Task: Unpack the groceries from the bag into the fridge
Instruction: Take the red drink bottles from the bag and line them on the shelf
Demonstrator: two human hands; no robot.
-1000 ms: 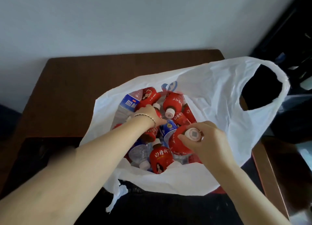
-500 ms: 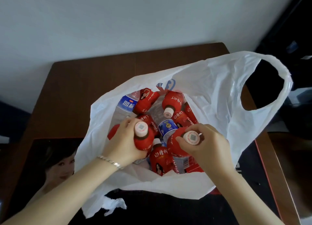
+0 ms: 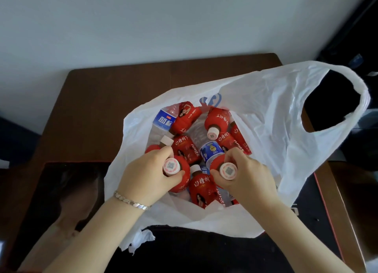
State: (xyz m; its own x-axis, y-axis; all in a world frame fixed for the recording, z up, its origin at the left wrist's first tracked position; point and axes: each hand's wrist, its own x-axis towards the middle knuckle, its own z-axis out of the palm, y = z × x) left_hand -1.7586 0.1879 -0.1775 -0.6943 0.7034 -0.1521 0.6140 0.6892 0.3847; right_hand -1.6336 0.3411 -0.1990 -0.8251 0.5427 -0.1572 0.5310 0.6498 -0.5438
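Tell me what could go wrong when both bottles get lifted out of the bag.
1. The left hand grips the left bottle and the right hand grips the right bottle, both up near the cap; either might slip.
2. The loose bottle packed between them may shift or roll.
3. The thin white bag could snag and get dragged along.

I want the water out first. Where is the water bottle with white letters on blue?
In the head view the water bottle lies at the far left rim of the bag, beside a red bottle on its right, beyond the left hand.
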